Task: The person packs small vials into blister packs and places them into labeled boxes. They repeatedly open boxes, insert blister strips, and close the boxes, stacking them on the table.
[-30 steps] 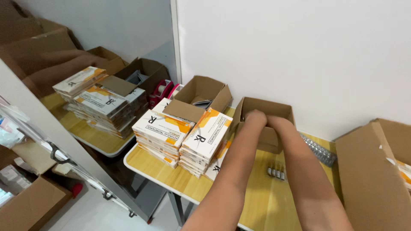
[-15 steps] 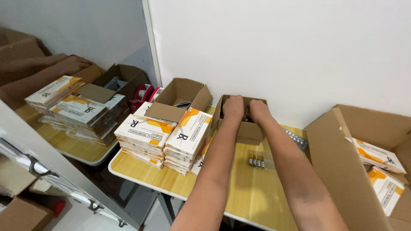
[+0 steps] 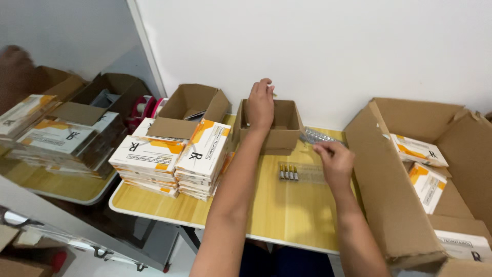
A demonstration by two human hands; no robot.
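Observation:
My left hand reaches into a small open cardboard box at the back of the wooden table. Its fingers are closed by the box's far wall, with a small white piece at the fingertips. My right hand hovers low over the table to the right of the box, fingers curled and pinched together. It is at the right end of a clear blister tray that holds several dark ampoules. Whether it grips the tray is unclear. Clear plastic packs lie behind it.
Two stacks of white-and-orange cartons stand on the table's left part, with an open box behind them. A large open carton with more such cartons fills the right. A second table on the left carries more cartons and boxes.
My right hand has come out of the small box and moved down to the blister tray. My left hand stays in the box. The view has swung to the right.

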